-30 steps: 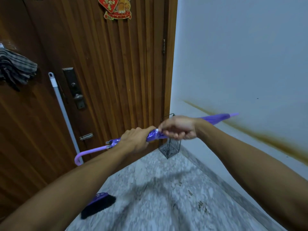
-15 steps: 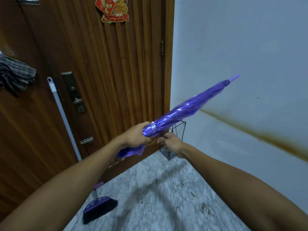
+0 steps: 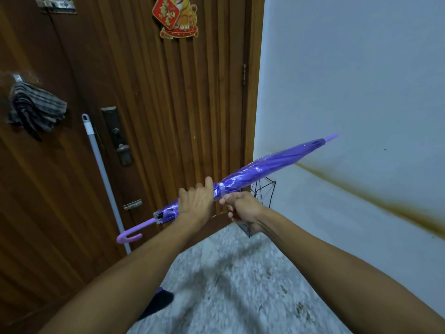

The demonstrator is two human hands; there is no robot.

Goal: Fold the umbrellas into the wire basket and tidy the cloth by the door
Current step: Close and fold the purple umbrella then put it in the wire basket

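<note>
1. Head view: the left hand is curled round the folded purple umbrella about a third of the way up from its hooked handle, which now shows again below the wrist; half a second ago it was hidden
2. The right hand sits just beside the left, fingers curled, pinching the canopy near the white strap button, much as before
3. The umbrella slants up to the right, its tip against the white wall; it lies a little flatter than half a second ago, and a second ago it was almost level
4. The wire basket stands on the floor in the corner by the door, partly behind the right hand
5. The striped cloth hangs on the door at the left, unchanged, and a broom handle leans beside the lock
</note>
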